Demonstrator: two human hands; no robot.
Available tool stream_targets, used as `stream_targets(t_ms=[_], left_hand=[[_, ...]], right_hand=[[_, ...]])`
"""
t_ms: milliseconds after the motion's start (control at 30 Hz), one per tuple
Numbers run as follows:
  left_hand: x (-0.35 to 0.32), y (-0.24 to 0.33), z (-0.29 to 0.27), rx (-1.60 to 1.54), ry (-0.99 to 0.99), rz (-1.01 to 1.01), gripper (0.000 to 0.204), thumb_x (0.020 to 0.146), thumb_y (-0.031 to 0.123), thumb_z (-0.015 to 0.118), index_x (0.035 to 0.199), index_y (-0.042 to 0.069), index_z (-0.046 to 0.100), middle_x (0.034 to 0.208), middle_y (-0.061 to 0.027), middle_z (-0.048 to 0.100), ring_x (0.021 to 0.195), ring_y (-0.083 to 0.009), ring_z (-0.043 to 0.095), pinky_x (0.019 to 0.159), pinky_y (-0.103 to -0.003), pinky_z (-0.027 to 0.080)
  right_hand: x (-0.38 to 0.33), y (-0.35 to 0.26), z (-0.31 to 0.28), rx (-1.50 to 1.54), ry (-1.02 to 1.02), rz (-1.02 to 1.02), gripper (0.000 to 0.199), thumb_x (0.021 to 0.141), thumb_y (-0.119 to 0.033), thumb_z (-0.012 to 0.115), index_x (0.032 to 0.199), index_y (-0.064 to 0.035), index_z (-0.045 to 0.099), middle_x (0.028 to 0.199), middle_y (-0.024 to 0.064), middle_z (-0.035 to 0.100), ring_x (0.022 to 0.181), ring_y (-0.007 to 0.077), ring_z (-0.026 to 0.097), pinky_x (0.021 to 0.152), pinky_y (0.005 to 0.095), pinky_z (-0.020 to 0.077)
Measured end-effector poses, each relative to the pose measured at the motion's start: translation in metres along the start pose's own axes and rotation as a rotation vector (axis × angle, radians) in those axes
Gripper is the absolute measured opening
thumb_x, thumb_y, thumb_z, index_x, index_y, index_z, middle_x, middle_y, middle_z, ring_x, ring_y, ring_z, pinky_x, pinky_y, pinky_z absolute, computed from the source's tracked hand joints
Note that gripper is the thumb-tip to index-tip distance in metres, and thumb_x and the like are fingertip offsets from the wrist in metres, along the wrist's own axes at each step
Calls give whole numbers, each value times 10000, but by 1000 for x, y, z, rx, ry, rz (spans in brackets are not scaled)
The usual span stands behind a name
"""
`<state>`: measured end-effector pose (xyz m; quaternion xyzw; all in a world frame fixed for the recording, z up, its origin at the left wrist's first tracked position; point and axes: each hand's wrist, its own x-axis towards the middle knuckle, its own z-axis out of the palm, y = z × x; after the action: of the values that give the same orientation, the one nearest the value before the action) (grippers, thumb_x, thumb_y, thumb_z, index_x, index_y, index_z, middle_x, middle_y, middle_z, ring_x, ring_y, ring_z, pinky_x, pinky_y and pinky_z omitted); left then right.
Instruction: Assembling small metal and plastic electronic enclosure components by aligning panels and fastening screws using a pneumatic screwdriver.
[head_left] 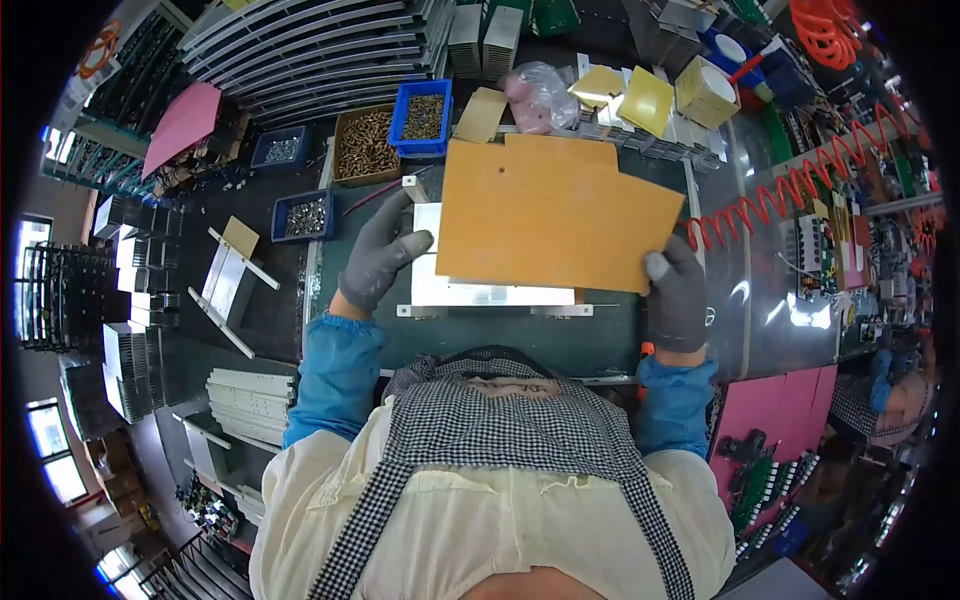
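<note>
An orange flat sheet (560, 215) with a stepped upper edge and a small hole is held up over the bench. My right hand (677, 295), in a grey glove, pinches its lower right corner. Under the sheet lies a shiny metal panel (455, 292) with a white bar along its near edge; most of it is covered. My left hand (385, 250), gloved too, is closed at the panel's left side, its thumb over the edge close to the sheet. A small metal block (413, 188) stands by its fingertips.
Beyond my hands are a cardboard box of brass-coloured screws (366, 145) and a blue bin of small fasteners (423, 117). Another blue bin (303, 215) stands left, near a metal panel with white bars (232, 285). A red coiled hose (800, 190) hangs at right.
</note>
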<state>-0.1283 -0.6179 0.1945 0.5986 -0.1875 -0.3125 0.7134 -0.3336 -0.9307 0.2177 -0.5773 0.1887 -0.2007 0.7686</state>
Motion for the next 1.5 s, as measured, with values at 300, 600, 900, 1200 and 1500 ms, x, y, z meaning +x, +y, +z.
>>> stream_targets(t_ms=[300, 600, 900, 1200, 1500], left_hand=[[-17, -1, 2, -417, 70, -38, 532, 975, 306, 525, 1395, -1, 415, 769, 59, 459, 610, -37, 375, 559, -193, 323], [-25, 4, 33, 136, 297, -52, 592, 895, 232, 656, 1380, -19, 429, 887, -24, 569, 767, -76, 510, 695, -229, 439], [-8, -12, 25, 322, 264, 19, 451, 926, 230, 612, 1309, 19, 503, 1063, -103, 647, 986, -154, 611, 857, -313, 486], [-13, -9, 26, 322, 235, -13, 424, 960, 239, 552, 1327, 34, 496, 1168, -166, 610, 1066, -232, 590, 918, -347, 456], [-14, -11, 24, 444, 204, 26, 414, 990, 238, 488, 1361, 55, 472, 1246, -181, 565, 1130, -250, 555, 970, -358, 427]], right_hand=[[5, -16, 25, -370, -201, 311, 351, 856, -137, 637, 1182, -8, 627, 963, 33, 682, 798, 70, 590, 645, 224, 438], [4, -14, 38, -359, -240, 253, 462, 872, -185, 636, 1283, 8, 551, 1091, 76, 652, 944, 126, 607, 826, 271, 476], [18, 11, 41, -219, -217, 303, 448, 886, -243, 639, 1235, 31, 582, 1095, 88, 649, 967, 155, 615, 858, 298, 482], [18, 22, 44, 48, -133, 402, 408, 867, -149, 619, 1232, 28, 573, 1109, 100, 646, 983, 180, 633, 868, 299, 497], [15, 19, 48, 13, -168, 316, 431, 876, -195, 613, 1240, 32, 564, 1108, 111, 646, 973, 187, 636, 862, 304, 499]])
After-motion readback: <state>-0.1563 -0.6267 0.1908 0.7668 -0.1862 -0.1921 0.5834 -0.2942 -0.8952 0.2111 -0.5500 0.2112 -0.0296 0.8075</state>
